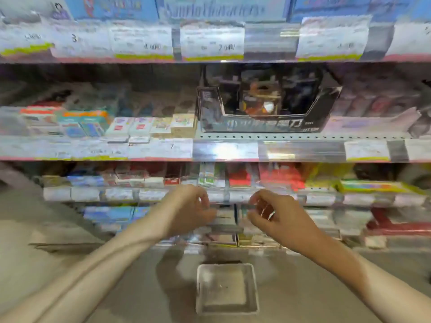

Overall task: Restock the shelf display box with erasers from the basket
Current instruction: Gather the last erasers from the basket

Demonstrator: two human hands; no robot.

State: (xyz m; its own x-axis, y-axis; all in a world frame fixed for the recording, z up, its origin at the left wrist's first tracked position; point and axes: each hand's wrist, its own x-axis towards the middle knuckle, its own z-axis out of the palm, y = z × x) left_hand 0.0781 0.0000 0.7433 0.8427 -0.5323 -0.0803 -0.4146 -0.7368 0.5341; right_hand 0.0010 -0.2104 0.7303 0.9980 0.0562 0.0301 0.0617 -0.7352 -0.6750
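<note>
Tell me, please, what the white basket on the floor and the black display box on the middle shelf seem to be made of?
The basket looks like white moulded plastic, matte: it has a thick rounded rim and smooth one-piece walls. The black display box looks like printed glossy cardboard: thin flat panels, sharp folded edges, a cut-away front and light print on it. The picture is blurred, so both are likely, not certain.

Retail shelving, blurred view, non-task stock only.

Price labels (212,43) line the front rail of the upper shelf, with blue packaging (109,7) standing above them. On the middle shelf (291,137), small white and teal packets (149,125) sit left of centre, and pinkish packets (373,108) lie at the right. The lower tier holds red packets (239,177) and a yellow-green carton (373,186), contents possibly stationery; print is illegible.
</note>
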